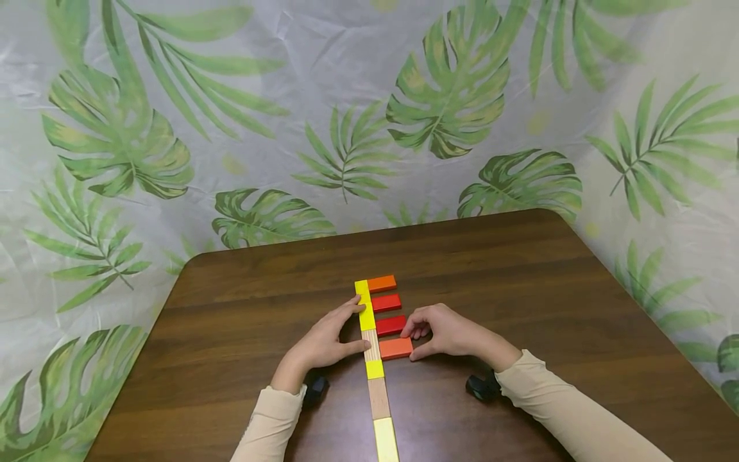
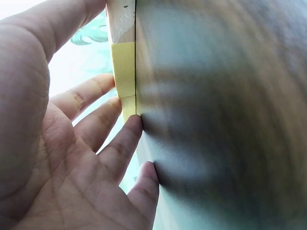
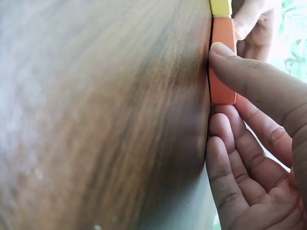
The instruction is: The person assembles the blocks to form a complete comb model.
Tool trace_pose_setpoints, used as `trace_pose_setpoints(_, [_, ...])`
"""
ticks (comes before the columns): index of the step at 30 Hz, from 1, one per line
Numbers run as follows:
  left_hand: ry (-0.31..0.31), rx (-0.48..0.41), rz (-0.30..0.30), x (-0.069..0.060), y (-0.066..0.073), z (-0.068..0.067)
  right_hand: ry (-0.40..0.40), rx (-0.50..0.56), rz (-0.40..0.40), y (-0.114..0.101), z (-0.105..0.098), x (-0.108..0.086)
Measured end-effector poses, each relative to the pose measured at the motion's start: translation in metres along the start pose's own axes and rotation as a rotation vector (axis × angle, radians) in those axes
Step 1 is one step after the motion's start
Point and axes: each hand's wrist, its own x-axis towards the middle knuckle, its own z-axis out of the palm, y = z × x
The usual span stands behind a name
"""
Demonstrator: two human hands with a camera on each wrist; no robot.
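A line of flat blocks runs away across the table, with yellow blocks [image 1: 367, 319] at the far end and a striped wooden block [image 1: 373, 350] nearer. My left hand [image 1: 319, 343] rests against the line's left side, fingers extended, fingertips on a yellow block and thumb on the striped one. In the left wrist view its fingers lie along the yellow block [image 2: 124, 69]. My right hand [image 1: 447, 330] pinches the light orange block [image 1: 395, 348], whose left end meets the line; the right wrist view shows the thumb on its side [image 3: 223, 91].
Two red blocks [image 1: 386, 302] and an orange block [image 1: 382, 283] stick out rightward from the line beyond the held block. Toward me the line continues with a yellow block, a plain wooden block [image 1: 378, 398] and a pale yellow block [image 1: 385, 439]. A leaf-patterned sheet [image 1: 346, 96] hangs behind the table [image 1: 231, 308].
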Motion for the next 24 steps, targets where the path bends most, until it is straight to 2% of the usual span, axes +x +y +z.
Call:
trace_pose_setpoints(17, [0.01,0.002,-0.001,-0.005,0.003,-0.006,0.009,-0.054,0.011,-0.013,0.001,-0.001])
trace_pose_setpoints(24, [0.02,0.014,0.006,-0.007,0.005,-0.003,0.019,-0.082,-0.023,-0.017,0.004,-0.008])
